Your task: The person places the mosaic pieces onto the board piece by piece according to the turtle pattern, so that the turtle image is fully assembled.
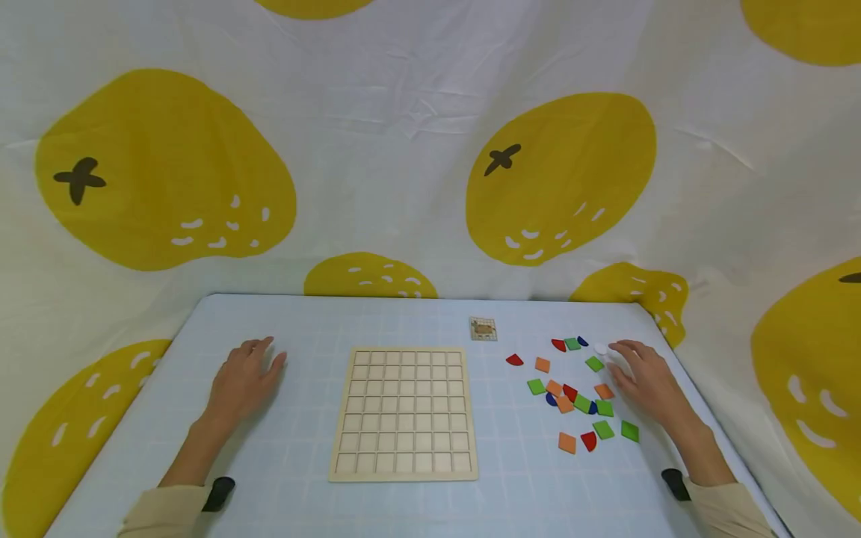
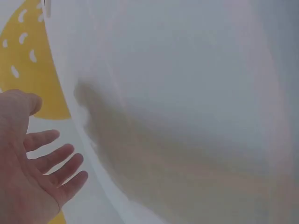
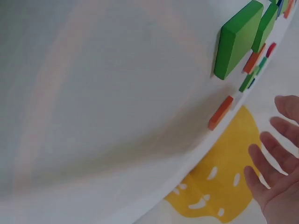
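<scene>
My left hand (image 1: 241, 382) hovers over the left side of the table with its fingers loosely bent and nothing in them. In the left wrist view the same hand (image 2: 37, 163) has its fingers spread apart. On the right, my other hand (image 1: 649, 382) is beside scattered flat pieces, its fingertips close to a white round piece (image 1: 601, 349). Nearby lie a green square (image 1: 594, 363) and an orange square (image 1: 604, 391). The right wrist view shows that hand (image 3: 280, 172) with relaxed fingers and nothing between them.
A wooden grid board (image 1: 406, 409) with bare square cells lies mid-table. Behind its right corner is a small picture card (image 1: 483, 329). Red quarter-round pieces (image 1: 514, 360), dark blue ones (image 1: 582, 341) and several green and orange squares lie right of it. A patterned curtain (image 1: 403, 149) hangs behind.
</scene>
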Available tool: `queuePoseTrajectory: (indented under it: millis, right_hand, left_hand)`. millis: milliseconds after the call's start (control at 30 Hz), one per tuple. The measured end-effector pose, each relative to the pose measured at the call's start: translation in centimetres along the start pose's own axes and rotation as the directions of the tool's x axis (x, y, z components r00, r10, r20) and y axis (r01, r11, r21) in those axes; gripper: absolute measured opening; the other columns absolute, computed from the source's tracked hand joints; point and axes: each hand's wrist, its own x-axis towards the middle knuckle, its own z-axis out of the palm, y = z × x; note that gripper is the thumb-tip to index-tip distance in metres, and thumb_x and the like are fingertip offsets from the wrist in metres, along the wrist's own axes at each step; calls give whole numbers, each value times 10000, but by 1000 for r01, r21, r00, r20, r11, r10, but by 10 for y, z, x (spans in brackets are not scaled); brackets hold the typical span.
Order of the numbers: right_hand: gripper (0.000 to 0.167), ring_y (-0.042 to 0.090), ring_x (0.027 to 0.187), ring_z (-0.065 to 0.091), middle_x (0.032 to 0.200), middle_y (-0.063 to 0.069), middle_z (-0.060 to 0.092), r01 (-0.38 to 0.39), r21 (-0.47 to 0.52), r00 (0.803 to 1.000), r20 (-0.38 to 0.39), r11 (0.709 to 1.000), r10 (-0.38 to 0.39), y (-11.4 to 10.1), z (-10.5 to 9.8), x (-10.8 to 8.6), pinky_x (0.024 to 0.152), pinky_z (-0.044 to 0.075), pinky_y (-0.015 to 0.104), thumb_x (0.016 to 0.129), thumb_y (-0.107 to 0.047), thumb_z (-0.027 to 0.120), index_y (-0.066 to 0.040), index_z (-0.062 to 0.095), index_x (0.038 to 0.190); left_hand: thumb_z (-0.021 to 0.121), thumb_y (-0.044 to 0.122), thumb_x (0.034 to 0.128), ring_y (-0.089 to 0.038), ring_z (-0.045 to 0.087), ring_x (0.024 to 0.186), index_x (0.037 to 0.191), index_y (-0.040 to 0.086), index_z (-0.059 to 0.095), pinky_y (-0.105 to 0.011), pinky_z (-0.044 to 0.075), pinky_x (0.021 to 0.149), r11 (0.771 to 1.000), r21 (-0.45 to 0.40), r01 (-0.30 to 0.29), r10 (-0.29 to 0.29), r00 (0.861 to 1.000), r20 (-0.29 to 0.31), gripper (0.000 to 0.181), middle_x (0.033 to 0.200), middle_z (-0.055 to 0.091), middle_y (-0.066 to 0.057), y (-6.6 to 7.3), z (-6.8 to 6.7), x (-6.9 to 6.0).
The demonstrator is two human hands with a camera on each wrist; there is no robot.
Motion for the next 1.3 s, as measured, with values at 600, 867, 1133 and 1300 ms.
queuePoseTrajectory:
  millis: [600, 867, 1133, 1300]
  right_hand:
    - [442, 512, 1257, 451, 1378, 326, 479, -101, 70, 990, 109, 992, 93, -10, 5, 18, 1029, 409, 708, 1005, -131, 660, 65, 542, 1383]
    - [430, 518, 1255, 443, 1385, 339, 461, -139, 78, 980, 153, 987, 126, -4, 8, 26, 1036, 402, 708, 1030, -133, 622, 80, 524, 1390]
    - [417, 524, 1239, 441, 1378, 359, 452, -138, 77, 970, 211, 987, 120, 4, 11, 38, 1048, 395, 704, 1042, -118, 577, 107, 511, 1388]
    - [416, 532, 1224, 447, 1360, 375, 462, -113, 73, 970, 226, 991, 94, 9, 11, 42, 1056, 374, 712, 1036, -98, 578, 120, 512, 1383]
  left_hand:
    - [610, 218, 1040, -506, 513, 1263, 1385, -93, 555, -648, 436, 1037, 989, -144, 33, -24, 998, 64, 467, 1329, 559, -334, 37, 11, -3]
    - [628, 197, 1027, -471, 553, 1232, 1384, -79, 572, -622, 461, 1024, 982, -186, 39, -24, 996, 84, 455, 1292, 598, -299, 51, 18, -4]
    - [647, 155, 1016, -416, 600, 1174, 1360, -72, 600, -584, 492, 996, 968, -253, -5, 27, 996, 85, 415, 1261, 631, -253, 60, 29, -5]
    - [655, 130, 1012, -411, 602, 1181, 1345, -64, 614, -571, 493, 1002, 956, -287, -60, 88, 993, 84, 388, 1259, 634, -234, 65, 35, -5]
